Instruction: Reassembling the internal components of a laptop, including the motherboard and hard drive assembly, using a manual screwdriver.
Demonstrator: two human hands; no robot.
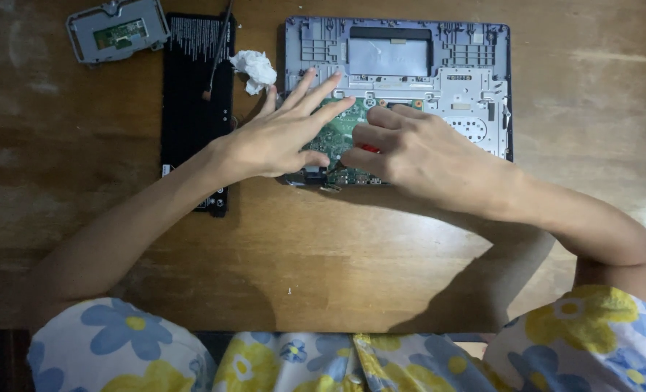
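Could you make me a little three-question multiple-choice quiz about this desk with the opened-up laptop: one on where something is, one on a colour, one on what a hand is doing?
1. Where does the crumpled white tissue lie?
A. Between the black battery and the laptop shell
B. On the person's lap
C. At the table's right edge

2. What colour is the circuit board under the hands?
A. Blue
B. Green
C. White

3. How is the left hand posed?
A. Fist in the air
B. Gripping the tissue
C. Fingers spread, resting on the board

Answers:
1 A, the tissue sits in the gap beside the battery's top.
2 B, green shows between the fingers.
3 C, while the right hand pinches something small and red.
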